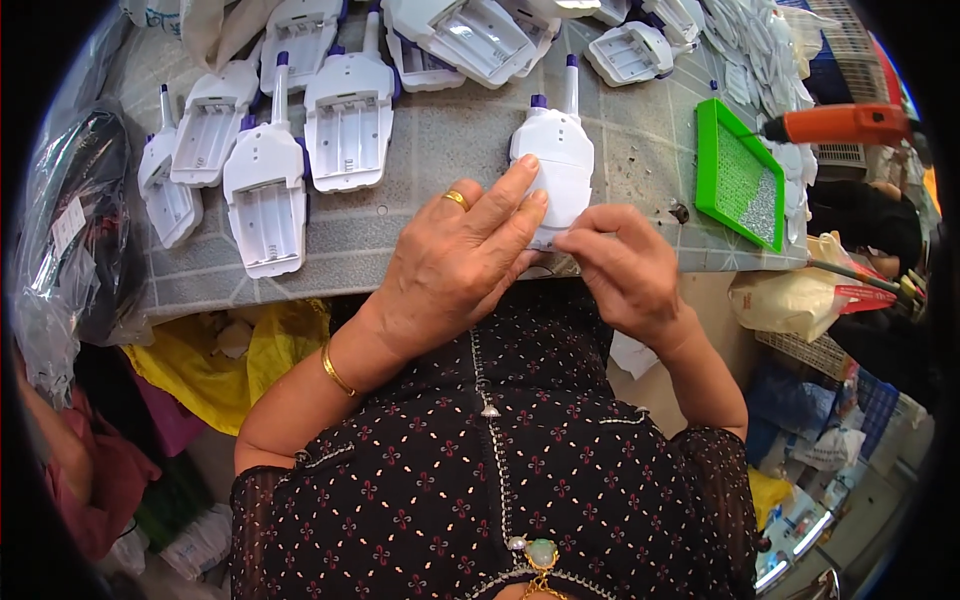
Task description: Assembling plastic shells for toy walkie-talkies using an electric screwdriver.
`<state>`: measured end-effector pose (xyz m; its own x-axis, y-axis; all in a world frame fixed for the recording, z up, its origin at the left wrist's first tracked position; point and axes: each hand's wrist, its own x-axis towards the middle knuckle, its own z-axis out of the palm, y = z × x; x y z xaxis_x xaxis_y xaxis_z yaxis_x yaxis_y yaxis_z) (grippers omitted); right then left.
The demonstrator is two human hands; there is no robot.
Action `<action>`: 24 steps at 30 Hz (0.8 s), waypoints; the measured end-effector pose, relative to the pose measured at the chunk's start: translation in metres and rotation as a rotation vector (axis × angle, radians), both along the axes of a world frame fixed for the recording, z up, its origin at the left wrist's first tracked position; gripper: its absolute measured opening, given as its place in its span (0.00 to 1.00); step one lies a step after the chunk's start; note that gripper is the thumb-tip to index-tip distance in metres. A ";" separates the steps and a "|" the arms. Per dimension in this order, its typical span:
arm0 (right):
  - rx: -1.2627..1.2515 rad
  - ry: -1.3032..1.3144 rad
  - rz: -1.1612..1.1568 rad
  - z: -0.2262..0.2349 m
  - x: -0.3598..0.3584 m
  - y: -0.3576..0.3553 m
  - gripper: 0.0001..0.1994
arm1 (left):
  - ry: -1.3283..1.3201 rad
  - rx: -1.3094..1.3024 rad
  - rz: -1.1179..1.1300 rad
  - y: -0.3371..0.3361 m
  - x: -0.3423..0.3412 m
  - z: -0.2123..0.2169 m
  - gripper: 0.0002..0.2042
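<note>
A white, walkie-talkie-shaped plastic unit (562, 150) with a purple-tipped antenna lies back up near the table's front edge. Its battery compartment is covered by a white lid (562, 190). My left hand (465, 240) grips it from the left, index and middle fingers stretched over the lid and thumb by the lower edge. At the lower right corner, my right hand (625, 265) has thumb and forefinger pinched together; anything between them is hidden. Several similar units, such as one white unit (265, 200), lie at the left and back with their battery compartments uncovered.
A green tray (707, 165) of small metal screws sits at the right. Above it an orange power screwdriver (840, 124) points leftward. White lids (760, 45) are heaped at the back right. Plastic-wrapped dark goods (90, 220) lie at the left edge. A person's arm (55, 430) shows lower left.
</note>
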<state>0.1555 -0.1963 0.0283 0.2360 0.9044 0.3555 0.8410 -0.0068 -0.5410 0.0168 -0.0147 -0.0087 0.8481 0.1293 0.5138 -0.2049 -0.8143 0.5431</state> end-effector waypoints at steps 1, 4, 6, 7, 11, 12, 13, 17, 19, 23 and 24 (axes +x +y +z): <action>0.001 -0.015 -0.016 0.003 -0.001 -0.001 0.15 | -0.015 0.001 -0.016 0.000 0.002 0.001 0.27; 0.044 -0.336 0.042 0.017 0.010 -0.010 0.18 | -0.055 0.004 -0.045 0.001 0.002 0.002 0.26; 0.196 -0.284 -0.307 0.026 0.038 -0.026 0.20 | 0.018 -0.001 -0.008 0.000 -0.002 0.006 0.25; 0.354 -0.176 -0.631 0.032 0.052 -0.032 0.24 | -0.017 0.012 -0.019 0.000 -0.001 0.009 0.25; 0.451 0.100 -0.689 0.064 0.135 -0.030 0.44 | 0.011 -0.012 -0.012 -0.003 -0.002 0.012 0.27; 0.450 0.134 -0.640 0.071 0.150 -0.024 0.46 | -0.011 0.000 -0.016 -0.003 -0.001 0.011 0.26; 0.444 0.176 -0.581 0.078 0.165 -0.017 0.48 | -0.027 0.009 -0.009 -0.003 -0.001 0.010 0.25; 0.517 0.314 -0.377 0.102 0.181 0.032 0.38 | 0.019 0.009 0.003 -0.005 0.000 0.016 0.27; 0.458 0.498 -0.319 0.103 0.190 0.037 0.49 | 0.010 0.022 0.009 -0.005 0.000 0.015 0.27; 0.425 0.415 -0.230 0.107 0.180 0.095 0.30 | -0.003 0.034 0.004 -0.006 0.000 0.011 0.25; 0.420 0.378 -0.259 0.103 0.178 0.097 0.25 | -0.013 0.041 -0.001 -0.005 0.000 0.009 0.25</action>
<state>0.3338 -0.0997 0.1317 0.6082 0.6022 0.5171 0.5899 0.0930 -0.8021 0.0169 -0.0198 0.0003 0.8416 0.1075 0.5294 -0.2121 -0.8356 0.5068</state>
